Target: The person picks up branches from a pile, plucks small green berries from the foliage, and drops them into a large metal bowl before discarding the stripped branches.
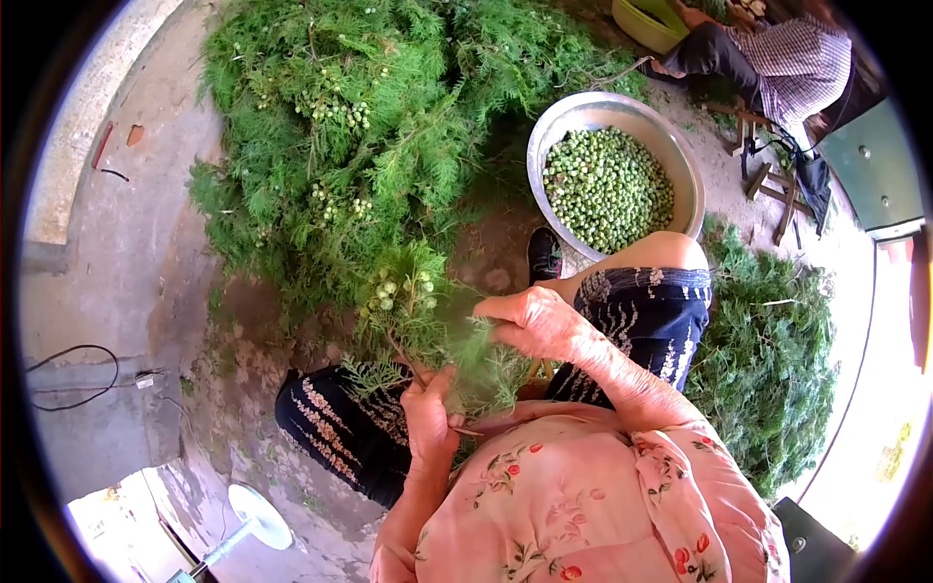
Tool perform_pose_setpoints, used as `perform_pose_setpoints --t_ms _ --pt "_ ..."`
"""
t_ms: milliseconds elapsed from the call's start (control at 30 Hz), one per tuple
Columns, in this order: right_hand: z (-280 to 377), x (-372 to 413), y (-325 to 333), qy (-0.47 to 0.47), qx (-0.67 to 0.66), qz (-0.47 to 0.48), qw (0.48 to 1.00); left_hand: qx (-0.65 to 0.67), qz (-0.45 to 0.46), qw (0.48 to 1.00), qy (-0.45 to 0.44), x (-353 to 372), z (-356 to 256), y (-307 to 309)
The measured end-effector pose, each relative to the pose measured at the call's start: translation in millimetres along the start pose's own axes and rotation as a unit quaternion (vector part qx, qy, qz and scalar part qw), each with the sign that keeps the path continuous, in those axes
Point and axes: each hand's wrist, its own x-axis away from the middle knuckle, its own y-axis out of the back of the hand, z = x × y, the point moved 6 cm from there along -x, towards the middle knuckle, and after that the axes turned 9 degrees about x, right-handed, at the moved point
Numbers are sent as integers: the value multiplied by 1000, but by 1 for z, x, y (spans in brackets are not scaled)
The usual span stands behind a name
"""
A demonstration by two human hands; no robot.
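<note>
My left hand (429, 413) grips the woody stem of a leafy conifer branch (397, 335) above my lap. Round green cones (387, 291) cluster near the branch's upper end. My right hand (535, 323) is at the right side of the foliage, its fingers curled together. Blurred green sprays (486, 367) hang just below those fingers, and whatever they pinch is hidden. Beyond my right knee stands a wide metal basin (688, 175) holding many loose green cones (607, 189).
A large heap of cone-bearing branches (330, 146) lies ahead, and more cut greenery (763, 360) lies to my right. Another person (792, 63) sits at the upper right near a yellow-green tub (646, 27) and a wooden stool (780, 199). A white fan (260, 517) is at lower left.
</note>
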Motion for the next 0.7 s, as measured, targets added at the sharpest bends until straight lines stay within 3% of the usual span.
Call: perform_pose_setpoints --t_ms 100,200,233,333,400,467,533,600,700 --pt "-8 -1 -4 18 -112 -25 993 5 -15 1000 -1 3 -2 0" --pt "-7 -1 1 -30 -198 -11 980 15 0 1000 -5 1 -1 1" --pt "-4 -8 -2 10 -294 -66 954 20 13 1000 -8 1 -1 2" --pt "-15 0 -10 -111 -439 -54 890 42 21 999 -10 5 -1 0" --pt "-23 3 -13 -175 -540 -121 814 53 10 999 -7 7 -2 2" --pt "-42 1 1 -127 -577 -184 785 55 -9 998 -4 6 -3 7" --pt "-49 -2 6 -132 -614 -177 758 92 25 995 6 6 -3 12" --pt "-48 -3 6 -146 -691 -195 680 123 39 991 19 3 -2 16" --pt "-52 0 -3 -126 -691 -145 697 142 43 988 30 -3 1 18"
